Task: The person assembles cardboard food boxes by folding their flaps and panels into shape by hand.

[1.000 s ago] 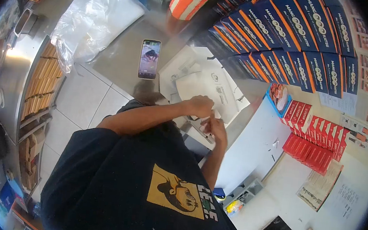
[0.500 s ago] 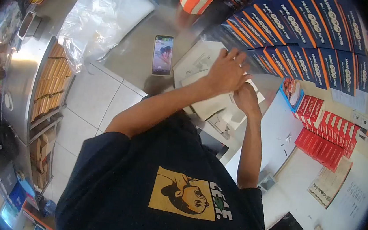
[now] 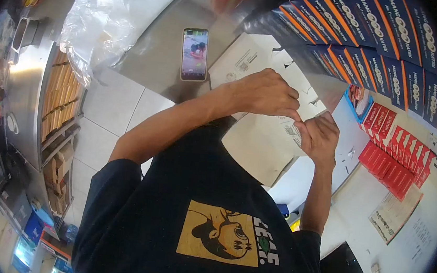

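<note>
A pale flat cardboard box blank (image 3: 259, 146) lies in front of me, with printed marks and cut slots on its panels. Part of it spreads on the steel counter; its near panel reaches toward my shirt. My left hand (image 3: 267, 95) is closed, with its fingers bent at a fold of the cardboard. Close beside it, my right hand (image 3: 321, 138) pinches the same sheet by its right side. The two hands nearly meet, thumbs toward each other, and hide part of the fold.
A phone (image 3: 194, 55) with a lit screen lies left of the cardboard. Clear plastic bags (image 3: 117, 16) cover the counter's far left. Stacked dark blue boxes (image 3: 366, 24) and red boxes (image 3: 394, 145) stand on the right. A metal rack (image 3: 61, 105) holds folded cartons at left.
My right hand has moved right and down, and my left hand has come slightly down with its fingers curled in. The cardboard has shifted, showing a broad near panel.
</note>
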